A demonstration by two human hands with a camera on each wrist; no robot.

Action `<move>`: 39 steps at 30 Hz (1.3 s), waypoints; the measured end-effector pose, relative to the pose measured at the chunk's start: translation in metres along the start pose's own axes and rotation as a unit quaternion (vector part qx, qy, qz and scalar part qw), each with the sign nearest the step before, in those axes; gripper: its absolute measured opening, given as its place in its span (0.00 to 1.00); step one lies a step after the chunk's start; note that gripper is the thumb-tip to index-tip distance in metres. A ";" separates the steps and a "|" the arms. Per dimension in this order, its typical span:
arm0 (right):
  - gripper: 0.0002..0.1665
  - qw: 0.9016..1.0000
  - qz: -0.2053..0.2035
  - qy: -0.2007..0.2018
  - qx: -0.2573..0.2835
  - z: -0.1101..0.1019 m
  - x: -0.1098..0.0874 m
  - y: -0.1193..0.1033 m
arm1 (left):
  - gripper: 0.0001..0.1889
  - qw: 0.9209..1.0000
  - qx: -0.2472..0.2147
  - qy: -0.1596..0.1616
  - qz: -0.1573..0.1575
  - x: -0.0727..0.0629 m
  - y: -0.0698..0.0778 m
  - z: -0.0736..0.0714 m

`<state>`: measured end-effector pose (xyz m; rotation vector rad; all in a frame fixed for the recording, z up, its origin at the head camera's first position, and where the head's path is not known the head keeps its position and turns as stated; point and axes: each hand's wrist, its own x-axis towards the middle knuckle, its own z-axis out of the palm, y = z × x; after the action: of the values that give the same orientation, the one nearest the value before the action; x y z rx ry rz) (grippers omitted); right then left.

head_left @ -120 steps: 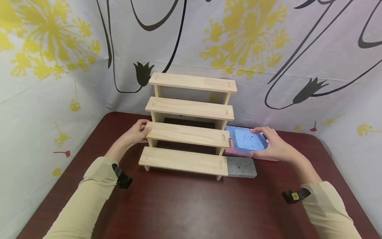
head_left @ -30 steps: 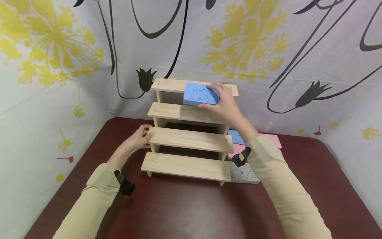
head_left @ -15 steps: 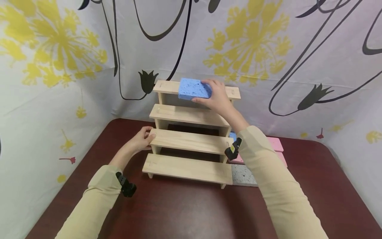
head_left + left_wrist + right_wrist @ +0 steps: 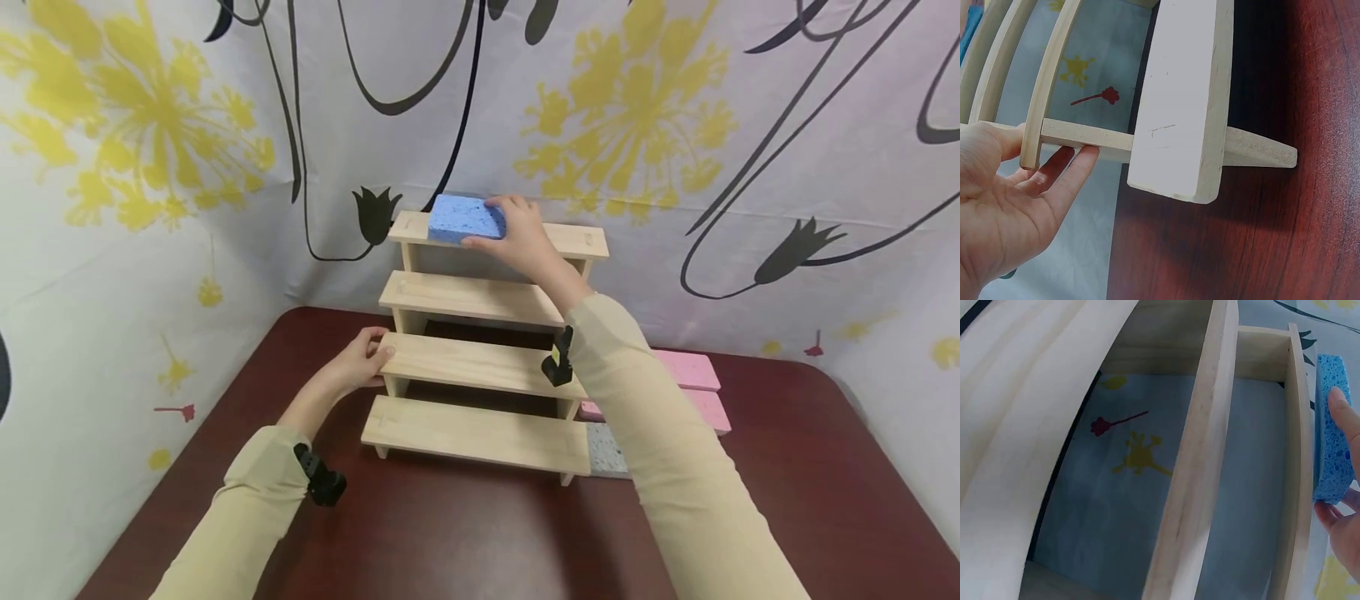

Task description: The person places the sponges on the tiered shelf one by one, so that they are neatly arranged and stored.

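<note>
A wooden stepped rack (image 4: 480, 360) with several plank shelves stands on the table. At its left end, my left hand (image 4: 356, 363) grips the second shelf from the bottom, thumb on top and fingers underneath; the left wrist view shows those fingers (image 4: 1075, 175) against the side support. My right hand (image 4: 519, 237) holds a blue sponge (image 4: 459, 218) by its right end, over the left half of the top shelf (image 4: 558, 239). In the right wrist view the sponge (image 4: 1331, 440) lies flat along that shelf's surface, thumb on one edge and fingers on the opposite one.
Pink sponges (image 4: 688, 370) and a grey sponge (image 4: 606, 450) lie on the dark red table (image 4: 420, 533) at the rack's right, partly behind the right sleeve (image 4: 660, 425). A patterned cloth (image 4: 637, 275) hangs close behind the rack.
My right hand has lifted the blue sponge from the pile right of the rack, carried it up and left, and lowered it at the top shelf. My left hand keeps its grip.
</note>
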<state>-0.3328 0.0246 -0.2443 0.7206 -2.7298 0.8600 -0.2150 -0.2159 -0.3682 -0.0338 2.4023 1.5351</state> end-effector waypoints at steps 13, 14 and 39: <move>0.41 0.998 0.022 -0.056 -0.013 0.013 0.017 -0.012 | 0.27 1.000 -0.006 0.006 0.009 -0.001 0.000 0.003; 0.41 0.998 0.023 -0.057 -0.014 0.012 0.017 -0.012 | 0.27 1.000 -0.004 0.006 0.008 -0.001 0.000 0.004; 0.44 1.000 0.002 -0.020 0.023 -0.007 -0.040 0.016 | 0.27 1.000 -0.001 0.002 0.002 0.000 0.000 0.000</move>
<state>-0.3062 0.0556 -0.2587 0.7501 -2.7558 0.9213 -0.2154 -0.2158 -0.3680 -0.0337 2.4058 1.5406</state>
